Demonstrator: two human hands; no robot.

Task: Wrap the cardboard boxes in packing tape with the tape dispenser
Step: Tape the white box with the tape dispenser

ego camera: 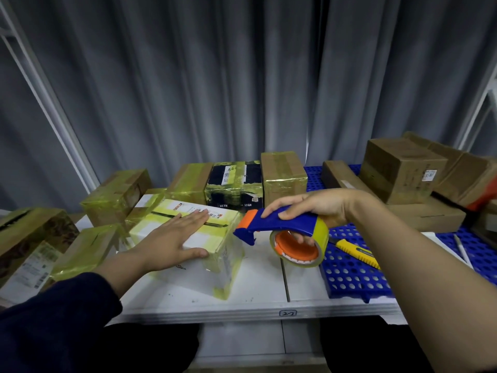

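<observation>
White table [258,292] before grey curtain [242,76], left hand [172,238] flat on taped box [212,267] near front edge, right hand [314,208] gripping dispenser [285,227] just beside it

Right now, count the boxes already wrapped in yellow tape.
8 boxes: three along the back, one under the left hand, one just behind it, three farther left. More may be hidden behind them.

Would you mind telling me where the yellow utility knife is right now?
In the head view, the yellow utility knife lies right of centre on the blue perforated mat, just right of the tape dispenser.
</observation>
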